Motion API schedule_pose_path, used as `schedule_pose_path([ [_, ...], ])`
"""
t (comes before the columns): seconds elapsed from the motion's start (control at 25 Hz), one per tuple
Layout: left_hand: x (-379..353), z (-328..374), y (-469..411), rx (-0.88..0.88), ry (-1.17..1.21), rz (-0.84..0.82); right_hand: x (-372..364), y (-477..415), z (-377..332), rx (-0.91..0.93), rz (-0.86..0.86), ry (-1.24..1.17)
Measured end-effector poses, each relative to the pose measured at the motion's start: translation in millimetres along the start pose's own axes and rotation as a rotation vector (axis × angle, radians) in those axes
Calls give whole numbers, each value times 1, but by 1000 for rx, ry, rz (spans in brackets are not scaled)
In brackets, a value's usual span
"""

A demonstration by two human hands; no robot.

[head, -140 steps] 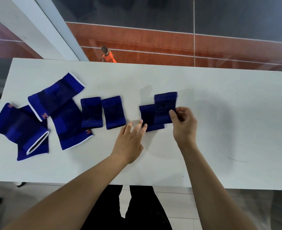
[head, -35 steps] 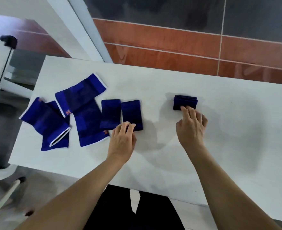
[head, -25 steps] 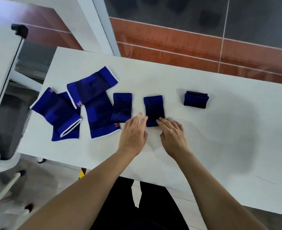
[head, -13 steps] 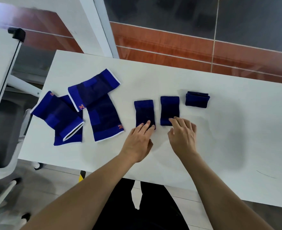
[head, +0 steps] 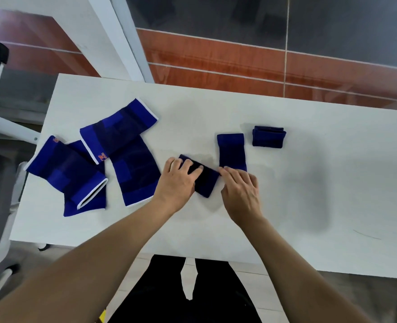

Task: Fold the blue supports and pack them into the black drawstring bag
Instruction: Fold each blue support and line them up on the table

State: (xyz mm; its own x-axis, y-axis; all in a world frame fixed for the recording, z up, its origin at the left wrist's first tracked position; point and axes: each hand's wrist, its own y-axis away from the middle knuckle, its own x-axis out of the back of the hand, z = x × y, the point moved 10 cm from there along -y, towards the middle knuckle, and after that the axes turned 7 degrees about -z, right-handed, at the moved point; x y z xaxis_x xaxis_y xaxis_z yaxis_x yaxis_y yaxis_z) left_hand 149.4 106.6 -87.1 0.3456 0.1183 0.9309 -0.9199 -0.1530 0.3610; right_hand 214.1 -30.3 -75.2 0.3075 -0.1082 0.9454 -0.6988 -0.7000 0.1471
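small support (head: 204,180) turned askew, both hands

Bright, even light; soft shadows on the white table (head: 332,183); edges bowed, perhaps slightly blurred

We press our left hand (head: 177,180) flat on a small blue support (head: 205,180) lying askew on the white desk (head: 309,183), while our right hand (head: 240,191) touches its right end.

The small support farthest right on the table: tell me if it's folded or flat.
Folded. The small support sits compact, with stacked layer edges along its top.
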Motion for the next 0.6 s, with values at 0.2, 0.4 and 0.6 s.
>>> schedule_pose_path([
  [0.2,-1,-4,12,269,175,-17,-6,6,25,-112,-29,-17],
  [0.4,-5,-4,21,341,505,-13,2,11,21,-129,10,-24],
  [0.6,-8,-24,23,462,676,54,-23,17,5,-315,-200,-143],
])
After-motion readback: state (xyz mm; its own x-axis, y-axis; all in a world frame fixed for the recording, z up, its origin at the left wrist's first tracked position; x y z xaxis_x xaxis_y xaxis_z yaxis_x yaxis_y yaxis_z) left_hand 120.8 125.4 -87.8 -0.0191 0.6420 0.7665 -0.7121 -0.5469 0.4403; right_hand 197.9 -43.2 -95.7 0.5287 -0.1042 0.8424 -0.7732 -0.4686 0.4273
